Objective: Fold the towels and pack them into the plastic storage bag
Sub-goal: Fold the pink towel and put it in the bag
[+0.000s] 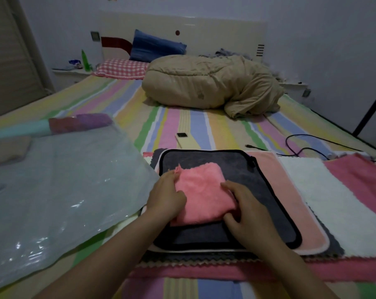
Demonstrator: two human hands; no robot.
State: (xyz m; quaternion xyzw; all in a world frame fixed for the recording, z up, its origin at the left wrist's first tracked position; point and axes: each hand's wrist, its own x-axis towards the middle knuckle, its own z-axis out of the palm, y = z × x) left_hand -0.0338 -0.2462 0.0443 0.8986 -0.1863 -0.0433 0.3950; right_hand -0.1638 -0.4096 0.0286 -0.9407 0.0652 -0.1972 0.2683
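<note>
A folded pink towel (201,192) lies on top of a dark grey towel with a black border (258,190), which tops a spread stack of flat towels: a light pink one (290,197), a white one (325,197) and a deep pink one (359,180). My left hand (166,196) grips the folded towel's left edge. My right hand (248,209) grips its lower right corner. The clear plastic storage bag (60,190) lies flat on the left, with folded red, purple and beige towels (79,124) inside at its far end.
All of this sits on a bed with a striped sheet (182,121). A bundled tan quilt (210,83) and pillows (122,67) lie at the head. A small remote (183,140) and a black cable (301,143) rest just beyond the towels.
</note>
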